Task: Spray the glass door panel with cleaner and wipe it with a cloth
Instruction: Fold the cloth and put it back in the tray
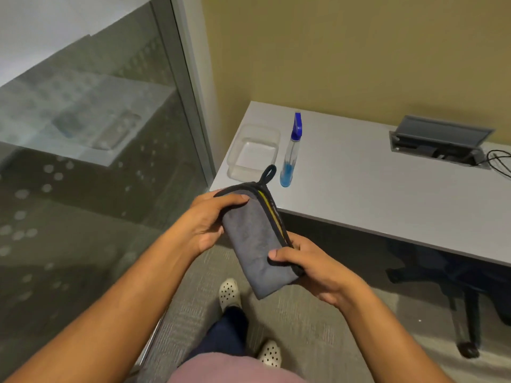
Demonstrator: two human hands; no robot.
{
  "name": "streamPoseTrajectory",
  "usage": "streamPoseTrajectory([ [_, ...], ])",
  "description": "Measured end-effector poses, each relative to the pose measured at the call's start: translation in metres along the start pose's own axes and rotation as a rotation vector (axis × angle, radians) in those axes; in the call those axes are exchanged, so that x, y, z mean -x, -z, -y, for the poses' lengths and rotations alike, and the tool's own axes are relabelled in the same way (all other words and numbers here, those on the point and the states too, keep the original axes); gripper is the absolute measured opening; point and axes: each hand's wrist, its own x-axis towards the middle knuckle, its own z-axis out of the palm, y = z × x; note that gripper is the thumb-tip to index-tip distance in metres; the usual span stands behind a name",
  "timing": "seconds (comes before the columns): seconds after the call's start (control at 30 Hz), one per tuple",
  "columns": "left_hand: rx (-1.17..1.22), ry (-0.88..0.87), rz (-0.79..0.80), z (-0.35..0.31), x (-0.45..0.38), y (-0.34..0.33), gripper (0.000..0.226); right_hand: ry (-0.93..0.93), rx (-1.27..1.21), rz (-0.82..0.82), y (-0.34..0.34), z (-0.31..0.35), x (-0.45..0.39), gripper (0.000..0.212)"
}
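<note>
A: Any brand or writing to read on the things here?

B: None that I can make out. The spray bottle (291, 153) has a blue trigger head and a clear body with a little blue liquid at the bottom, but no label shows. The cloth (255, 241) is plain grey with a dark edging, a yellow strip along one side and a small dark loop at its top corner.

A: How are the hands placed?

B: Both are raised in front of the body, forearms bare. The left hand (206, 225) grips the upper end of the folded cloth, thumb lying across the top. The right hand (309, 265) pinches the lower right edge, thumb on the grey face and fingers curled beneath. The cloth slants between them, above the carpet.

A: And the rest?

B: The bottle stands upright on the grey desk (387, 194), near its front left corner, just beside a clear plastic tub (253, 152). The glass door panel (83, 134) stands to the left, apart from the hands, with pale dots across it.
</note>
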Motion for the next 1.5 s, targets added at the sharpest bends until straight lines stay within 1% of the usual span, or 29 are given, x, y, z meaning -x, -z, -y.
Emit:
streamPoseTrajectory([
  [0.07, -0.054, 0.047, 0.054, -0.014, -0.021, 0.005, 0.011, -0.019, 0.137, 0.003, 0.018, 0.012, -0.01, 0.037],
  [0.13, -0.064, 0.083, 0.09, -0.029, -0.046, 0.011, 0.013, -0.039, 0.23, 0.005, 0.037, 0.026, -0.021, 0.037],
  [0.23, -0.074, 0.105, 0.146, -0.051, -0.084, 0.016, 0.017, -0.06, 0.276, 0.006, 0.06, 0.052, -0.044, 0.037],
  [0.3, -0.095, 0.152, 0.231, -0.067, -0.11, 0.018, 0.02, -0.037, 0.338, 0.001, 0.07, 0.074, -0.063, 0.037],
  [0.4, -0.126, 0.212, 0.335, -0.09, -0.146, 0.023, 0.025, -0.022, 0.416, -0.02, 0.081, 0.103, -0.094, 0.044],
  [0.47, -0.147, 0.2, 0.376, -0.105, -0.167, 0.029, 0.034, -0.033, 0.431, -0.025, 0.085, 0.123, -0.113, 0.044],
  [0.53, -0.156, 0.169, 0.421, -0.118, -0.187, 0.035, 0.042, -0.008, 0.471, -0.03, 0.086, 0.143, -0.129, 0.043],
  [0.63, -0.168, 0.098, 0.446, -0.134, -0.212, 0.041, 0.036, 0.076, 0.599, -0.033, 0.084, 0.171, -0.151, 0.041],
  [0.7, -0.16, 0.039, 0.417, -0.145, -0.223, 0.042, 0.037, 0.105, 0.693, -0.035, 0.083, 0.188, -0.163, 0.037],
  [0.77, -0.149, -0.021, 0.375, -0.155, -0.235, 0.043, 0.038, 0.126, 0.815, -0.037, 0.083, 0.208, -0.177, 0.027],
  [0.9, -0.114, -0.096, 0.307, -0.173, -0.258, 0.037, 0.044, 0.195, 1.004, -0.024, 0.093, 0.258, -0.209, 0.015],
  [1.03, -0.051, -0.181, 0.18, -0.184, -0.278, 0.021, 0.04, 0.207, 1.174, 0.053, 0.11, 0.307, -0.25, 0.007],
  [1.1, -0.051, -0.212, 0.107, -0.189, -0.289, 0.015, 0.043, 0.193, 1.242, 0.111, 0.12, 0.327, -0.274, 0.011],
  [1.17, -0.08, -0.252, 0.004, -0.192, -0.304, 0.012, 0.035, 0.172, 1.283, 0.165, 0.134, 0.341, -0.306, 0.018],
  [1.27, -0.176, -0.313, -0.164, -0.188, -0.331, 0.003, 0.013, 0.122, 1.334, 0.255, 0.165, 0.343, -0.362, 0.02],
  [1.33, -0.3, -0.352, -0.259, -0.18, -0.35, -0.003, 0.007, 0.079, 1.357, 0.302, 0.185, 0.33, -0.399, 0.012],
  [1.37, -0.379, -0.367, -0.296, -0.174, -0.36, -0.004, 0.006, 0.067, 1.371, 0.325, 0.193, 0.321, -0.415, 0.01],
  [1.43, -0.553, -0.366, -0.362, -0.162, -0.377, -0.005, 0.014, 0.063, 1.421, 0.364, 0.207, 0.302, -0.444, 0.022],
  [1.5, -0.693, -0.318, -0.436, -0.15, -0.391, -0.007, 0.023, 0.068, 1.502, 0.398, 0.218, 0.283, -0.467, 0.03],
])
